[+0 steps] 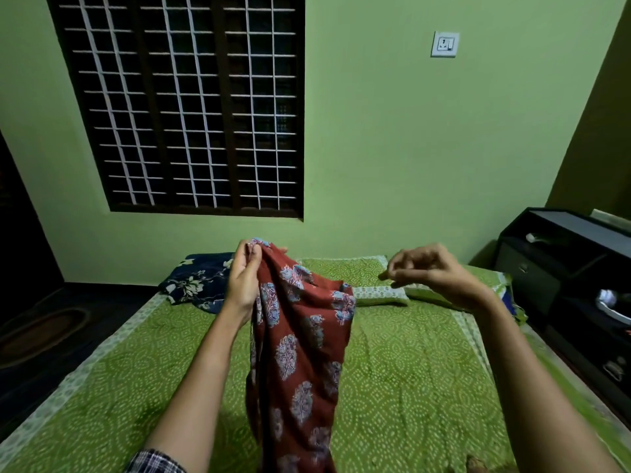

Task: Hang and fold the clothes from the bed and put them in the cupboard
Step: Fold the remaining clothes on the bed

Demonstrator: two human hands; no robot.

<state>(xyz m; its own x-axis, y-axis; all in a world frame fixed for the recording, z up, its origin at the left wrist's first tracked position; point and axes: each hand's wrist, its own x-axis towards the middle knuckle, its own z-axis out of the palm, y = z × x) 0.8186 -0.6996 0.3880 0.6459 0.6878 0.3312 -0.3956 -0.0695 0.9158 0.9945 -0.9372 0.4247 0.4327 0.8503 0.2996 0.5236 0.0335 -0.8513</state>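
Red printed cloth (300,353) hangs over the bed (409,370) | left grip (244,278) pinches its top edge | right grip (430,268) loosely curled, empty — likely folding step; next, catch the far corner.

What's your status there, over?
Left hand grips red printed garment by its top, hanging over bed. Right hand empty, loosely curled. Nothing in the way.
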